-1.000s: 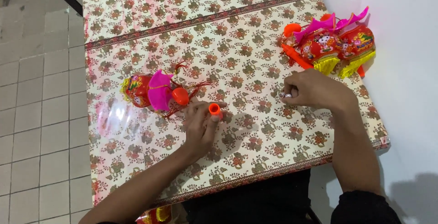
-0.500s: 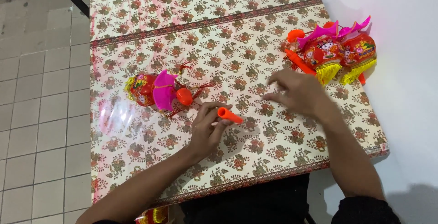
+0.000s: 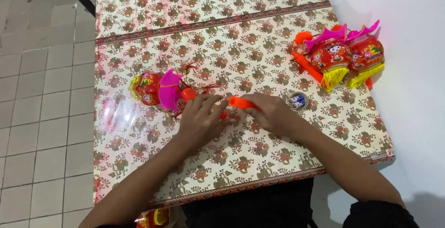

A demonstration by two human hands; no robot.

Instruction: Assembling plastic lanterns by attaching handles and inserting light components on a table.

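Orange plastic is what both hands meet on: an orange handle tube (image 3: 241, 102) lies low over the table, the right hand (image 3: 273, 114) pinching its near end, the left hand (image 3: 200, 119) with fingers curled loosely round the other end, next to an orange knob (image 3: 188, 94). My worry is the tube slipping from so light a pinch and rolling across the glossy cloth, or the left wrist dragging the red tassel cords beside it. Just past the right hand sits a small bundle of batteries (image 3: 296, 101), which a careless sweep could knock away. Beyond the left hand lies a red lantern with a pink frill (image 3: 157, 89) and its clear wrapper (image 3: 118, 114). Farther right, two more red lanterns with yellow fringes (image 3: 345, 54) rest near the edge. A floral plastic tablecloth (image 3: 222, 28) covers the table; grey floor tiles (image 3: 41, 93) on one side, a white wall (image 3: 408, 33) on the other.
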